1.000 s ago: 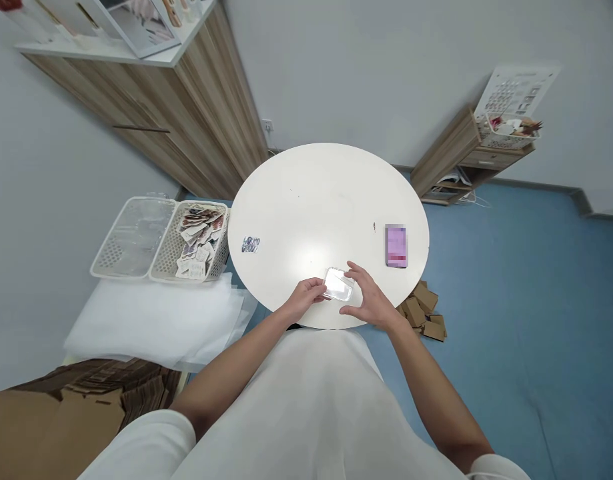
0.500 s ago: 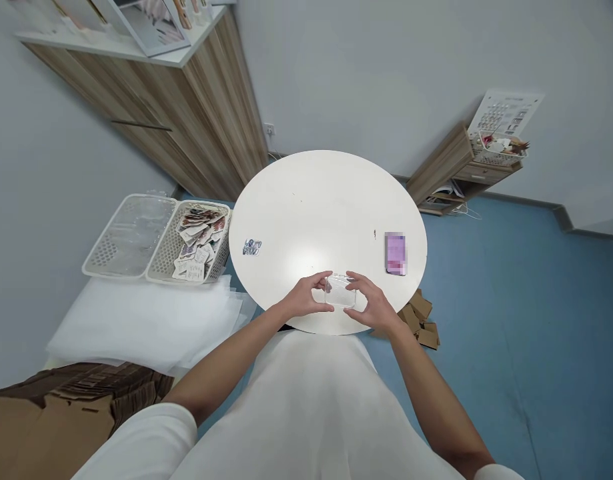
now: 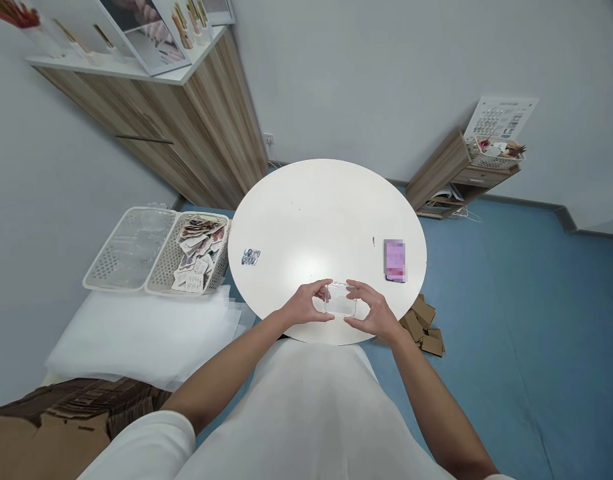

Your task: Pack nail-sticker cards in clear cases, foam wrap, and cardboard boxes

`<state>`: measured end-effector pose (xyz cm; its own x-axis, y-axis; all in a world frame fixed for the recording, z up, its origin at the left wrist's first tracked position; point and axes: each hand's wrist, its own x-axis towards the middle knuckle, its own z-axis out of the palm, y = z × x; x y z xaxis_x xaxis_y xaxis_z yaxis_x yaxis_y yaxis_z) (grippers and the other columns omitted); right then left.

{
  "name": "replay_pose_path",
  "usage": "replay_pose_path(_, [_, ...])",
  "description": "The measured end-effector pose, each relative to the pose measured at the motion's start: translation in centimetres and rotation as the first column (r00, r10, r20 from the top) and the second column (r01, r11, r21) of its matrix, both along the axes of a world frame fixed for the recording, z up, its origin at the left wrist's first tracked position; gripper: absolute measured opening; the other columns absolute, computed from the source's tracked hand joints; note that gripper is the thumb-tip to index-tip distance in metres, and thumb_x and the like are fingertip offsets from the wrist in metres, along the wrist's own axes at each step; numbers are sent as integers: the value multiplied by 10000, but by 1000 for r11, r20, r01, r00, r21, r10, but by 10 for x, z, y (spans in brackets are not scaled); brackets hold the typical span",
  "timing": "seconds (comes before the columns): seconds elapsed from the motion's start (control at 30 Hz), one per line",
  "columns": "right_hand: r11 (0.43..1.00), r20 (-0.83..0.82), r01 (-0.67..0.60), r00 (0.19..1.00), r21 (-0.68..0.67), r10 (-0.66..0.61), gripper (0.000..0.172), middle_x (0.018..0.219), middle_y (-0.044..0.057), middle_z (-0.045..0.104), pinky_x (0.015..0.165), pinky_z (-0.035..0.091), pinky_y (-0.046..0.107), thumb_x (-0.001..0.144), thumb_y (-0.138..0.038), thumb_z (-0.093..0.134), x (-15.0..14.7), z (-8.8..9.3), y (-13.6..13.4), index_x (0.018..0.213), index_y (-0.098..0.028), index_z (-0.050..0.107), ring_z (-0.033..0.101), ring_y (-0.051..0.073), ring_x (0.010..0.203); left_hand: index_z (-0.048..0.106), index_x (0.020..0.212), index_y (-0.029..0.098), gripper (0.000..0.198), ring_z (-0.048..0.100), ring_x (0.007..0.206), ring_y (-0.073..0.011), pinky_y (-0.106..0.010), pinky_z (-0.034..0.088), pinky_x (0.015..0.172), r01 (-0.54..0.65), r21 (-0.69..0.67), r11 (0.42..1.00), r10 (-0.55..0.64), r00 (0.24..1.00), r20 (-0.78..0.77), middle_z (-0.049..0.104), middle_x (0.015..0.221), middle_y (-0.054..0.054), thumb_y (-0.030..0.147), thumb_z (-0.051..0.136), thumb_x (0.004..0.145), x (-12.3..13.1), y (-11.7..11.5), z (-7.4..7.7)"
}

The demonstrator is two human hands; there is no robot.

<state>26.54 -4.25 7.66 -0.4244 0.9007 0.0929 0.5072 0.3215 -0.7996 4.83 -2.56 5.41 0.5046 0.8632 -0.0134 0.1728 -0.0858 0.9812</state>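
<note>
A small clear plastic box (image 3: 341,301) is between my two hands, over the near edge of the round white table (image 3: 331,200). My left hand (image 3: 309,302) grips its left end with thumb and fingers. At the right end, my right hand (image 3: 372,309) holds it the same way, thumb on the near side. I cannot tell whether anything lies inside the box. A set of shiny blue-silver pieces (image 3: 251,257) lies on the table's left side. To the right lies a phone-shaped thing with a blurred purple face (image 3: 395,260).
Left of the table, an open white basket (image 3: 156,283) holds many printed cards (image 3: 199,257). White sheets (image 3: 136,333) and brown cardboard (image 3: 51,433) are below it. Cardboard pieces (image 3: 423,323) lie on the floor at right. A wooden cabinet (image 3: 211,127) and a small shelf (image 3: 439,170) stand behind.
The whole scene sits slightly lower in the picture, as the head view has tilted up a little. Both hands keep the same hold on the clear box.
</note>
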Motion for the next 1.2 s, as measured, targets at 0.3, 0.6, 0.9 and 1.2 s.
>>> replay_pose_path(0.3, [999, -27, -4, 1000, -39, 3, 447, 1217, 90, 498, 871, 419, 416, 552, -283, 701, 2, -1, 5, 974, -237, 564, 484, 261, 1101, 436, 1200, 222, 726, 525, 780, -133, -317, 452, 799, -11, -45, 999, 11, 1000, 1, 539, 838, -2, 252, 722, 533, 1, 1, 0])
replay_pose_path(0.6, [988, -175, -3, 984, -153, -24, 449, 1189, 98, 520, 873, 416, 418, 537, -293, 717, 3, -5, 10, 959, -240, 574, 473, 270, 1113, 448, 1177, 221, 704, 530, 795, -143, -334, 457, 814, -23, -58, 998, 22, 999, -31, 546, 836, 2, 243, 720, 529, 3, 3, 4])
replay_pose_path(0.9, [923, -326, 1, 935, -384, -137, 403, 1149, 100, 547, 890, 412, 399, 613, -347, 690, 8, -2, 18, 969, -221, 548, 525, 232, 1053, 421, 1216, 216, 753, 549, 827, -151, -339, 469, 782, -20, -283, 959, 43, 996, 76, 545, 926, -35, 245, 744, 537, 9, 3, 5])
replay_pose_path(1.2, [866, -372, 21, 897, -500, -237, 398, 1069, 73, 574, 827, 441, 378, 698, -519, 556, 4, -8, 28, 957, -217, 536, 571, 201, 935, 498, 1107, 166, 511, 584, 693, -112, -313, 463, 734, -146, -512, 847, 219, 972, 84, 602, 821, -38, 271, 678, 640, 11, -4, -9])
